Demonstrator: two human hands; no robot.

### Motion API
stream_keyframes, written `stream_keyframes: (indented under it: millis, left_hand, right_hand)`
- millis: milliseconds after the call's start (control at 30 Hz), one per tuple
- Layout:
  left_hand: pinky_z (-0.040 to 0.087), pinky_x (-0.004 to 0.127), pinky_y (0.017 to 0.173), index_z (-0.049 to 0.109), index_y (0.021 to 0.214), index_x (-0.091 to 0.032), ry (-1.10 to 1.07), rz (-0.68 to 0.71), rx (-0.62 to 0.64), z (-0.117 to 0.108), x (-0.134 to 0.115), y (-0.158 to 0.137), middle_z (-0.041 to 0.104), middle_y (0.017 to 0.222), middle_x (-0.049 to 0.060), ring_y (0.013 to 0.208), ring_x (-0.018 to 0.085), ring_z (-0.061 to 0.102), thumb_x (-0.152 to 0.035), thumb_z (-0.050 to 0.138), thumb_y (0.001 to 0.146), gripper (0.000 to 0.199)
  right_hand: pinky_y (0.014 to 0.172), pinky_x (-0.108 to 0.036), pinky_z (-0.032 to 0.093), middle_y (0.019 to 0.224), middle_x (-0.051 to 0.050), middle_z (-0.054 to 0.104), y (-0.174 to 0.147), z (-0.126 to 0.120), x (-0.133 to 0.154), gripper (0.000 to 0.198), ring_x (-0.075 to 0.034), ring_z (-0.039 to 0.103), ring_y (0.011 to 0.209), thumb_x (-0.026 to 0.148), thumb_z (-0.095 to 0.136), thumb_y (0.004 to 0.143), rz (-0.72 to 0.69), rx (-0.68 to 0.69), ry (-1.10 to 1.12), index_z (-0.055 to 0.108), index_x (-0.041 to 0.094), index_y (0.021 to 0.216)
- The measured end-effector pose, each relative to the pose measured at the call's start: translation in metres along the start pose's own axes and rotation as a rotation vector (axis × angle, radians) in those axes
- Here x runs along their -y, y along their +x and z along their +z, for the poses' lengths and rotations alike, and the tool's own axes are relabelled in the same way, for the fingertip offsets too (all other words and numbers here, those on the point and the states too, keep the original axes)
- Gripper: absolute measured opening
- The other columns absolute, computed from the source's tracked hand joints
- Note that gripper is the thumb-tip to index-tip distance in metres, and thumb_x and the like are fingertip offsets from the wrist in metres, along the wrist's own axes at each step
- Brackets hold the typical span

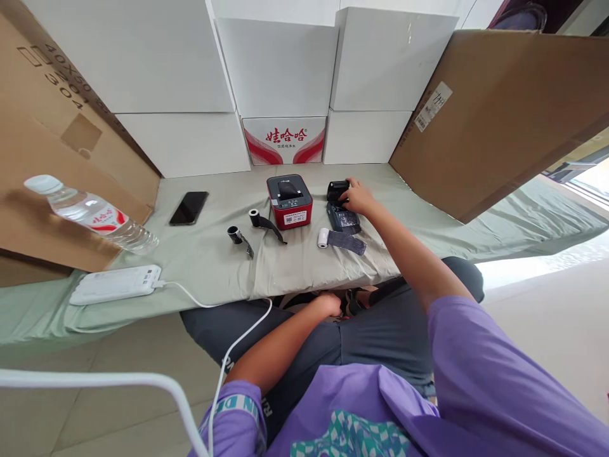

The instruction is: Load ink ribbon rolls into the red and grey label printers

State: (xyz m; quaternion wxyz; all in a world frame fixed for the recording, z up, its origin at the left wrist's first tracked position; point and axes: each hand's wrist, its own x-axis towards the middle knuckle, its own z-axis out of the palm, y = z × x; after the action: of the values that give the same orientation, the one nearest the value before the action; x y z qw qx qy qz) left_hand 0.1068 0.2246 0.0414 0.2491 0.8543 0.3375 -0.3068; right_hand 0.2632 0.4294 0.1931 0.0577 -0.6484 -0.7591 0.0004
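The right hand is reaching over the table to a dark card machine, which is lying just right of a red and black machine. The right grip is narrowing on the raised black part at the card machine's far end, thumb and fingers holding its right end, probably because that edge is offering the easiest hold. The rest of the machine is resting on the cloth, which is likely giving it support while one hand is working. The left hand is lying in the lap below the table's edge, its fingers curling; I cannot tell whether its grip is holding anything.

A paper roll is sitting just in front of the card machine, its dark strip trailing rightward, perhaps to keep the end within reach. Two more rolls are standing left of the red and black machine. The phone, power bank and bottle are staying farther left, seemingly out of the right arm's path. White boxes are forming a wall behind, probably screening the work area.
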Motion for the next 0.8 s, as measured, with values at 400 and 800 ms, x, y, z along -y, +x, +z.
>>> stream_keyframes:
  millis: [400,800]
  left_hand:
    - [0.055,0.038,0.105,0.07,0.137,-0.012,-0.003,0.009,0.002,0.001,0.002,0.003,0.067,0.141,0.019,0.129,0.032,0.066,-0.034,0.053,0.101,0.045]
    - [0.055,0.038,0.105,0.071,0.135,-0.012,-0.015,0.012,-0.024,-0.003,-0.001,-0.003,0.068,0.14,0.02,0.128,0.031,0.067,-0.029,0.055,0.1,0.042]
  right_hand:
    - [0.112,-0.058,0.04,0.155,-0.014,0.046,0.013,0.001,0.002,0.035,-0.043,0.037,0.141,0.031,0.078,0.085,0.14,0.263,-0.039,0.08,0.031,0.121]
    - [0.093,-0.045,0.057,0.109,-0.007,0.069,0.006,-0.055,-0.025,0.031,-0.023,0.067,0.096,0.025,0.076,0.081,0.009,0.033,0.63,0.059,0.021,0.107]
